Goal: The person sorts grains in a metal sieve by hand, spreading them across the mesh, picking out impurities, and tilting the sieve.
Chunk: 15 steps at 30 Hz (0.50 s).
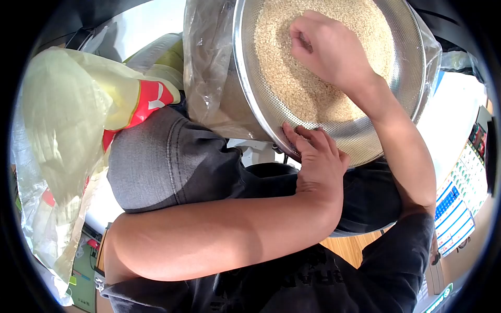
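A large perforated metal bowl (242, 68) holds a wide layer of pale brown grain (284, 78). Over the grain at the top, my right hand (329, 49) is curled closed, with its fingers bent under. What it holds, if anything, is hidden. My left hand (318, 159) grips the bowl's near rim, its fingertips reaching over the edge onto the inner wall beside the grain.
A clear plastic bag (206, 68) lies around and under the bowl. At the left is a yellowish plastic sack (68, 109) with a red printed band. My dark-trousered leg (151, 161) is below the bowl. Blue-and-white printed sheets (454, 208) are at the right.
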Each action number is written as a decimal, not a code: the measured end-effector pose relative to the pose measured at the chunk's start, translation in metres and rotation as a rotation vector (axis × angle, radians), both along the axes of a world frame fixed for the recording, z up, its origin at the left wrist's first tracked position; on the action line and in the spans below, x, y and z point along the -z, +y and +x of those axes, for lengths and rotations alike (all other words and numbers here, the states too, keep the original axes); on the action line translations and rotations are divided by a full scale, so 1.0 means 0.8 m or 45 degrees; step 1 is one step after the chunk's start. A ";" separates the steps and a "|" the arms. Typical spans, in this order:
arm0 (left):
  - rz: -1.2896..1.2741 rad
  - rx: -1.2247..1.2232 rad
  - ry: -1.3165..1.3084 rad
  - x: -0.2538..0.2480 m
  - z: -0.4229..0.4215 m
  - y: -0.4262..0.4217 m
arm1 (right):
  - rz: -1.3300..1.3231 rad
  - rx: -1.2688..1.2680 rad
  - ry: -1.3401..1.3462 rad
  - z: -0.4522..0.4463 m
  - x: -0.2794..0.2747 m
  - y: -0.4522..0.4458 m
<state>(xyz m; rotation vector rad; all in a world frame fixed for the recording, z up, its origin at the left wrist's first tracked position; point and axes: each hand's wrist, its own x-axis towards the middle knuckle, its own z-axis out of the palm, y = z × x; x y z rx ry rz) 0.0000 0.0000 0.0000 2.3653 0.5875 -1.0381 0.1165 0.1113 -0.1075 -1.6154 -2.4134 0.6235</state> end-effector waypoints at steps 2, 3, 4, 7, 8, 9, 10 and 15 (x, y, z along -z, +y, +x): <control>0.002 -0.014 -0.001 -0.001 0.001 0.000 | -0.026 -0.005 -0.057 0.000 -0.003 0.000; -0.007 -0.012 0.004 -0.003 -0.001 0.001 | -0.035 -0.004 -0.053 -0.002 -0.003 -0.001; -0.003 0.004 0.001 -0.003 -0.001 0.002 | -0.008 -0.022 -0.039 0.000 -0.003 0.000; 0.012 0.020 0.007 -0.006 -0.003 0.000 | -0.031 0.005 0.073 0.001 -0.009 0.002; 0.022 0.018 -0.002 -0.005 -0.003 -0.001 | -0.074 0.052 0.144 0.002 -0.015 0.004; 0.032 0.017 -0.011 -0.005 -0.004 -0.001 | -0.072 0.049 0.146 0.001 -0.022 0.007; 0.039 0.010 -0.026 -0.005 -0.004 -0.002 | -0.168 0.055 0.244 -0.001 -0.031 0.011; 0.015 0.009 -0.023 -0.003 -0.002 0.000 | -0.166 0.029 0.588 -0.043 -0.066 0.009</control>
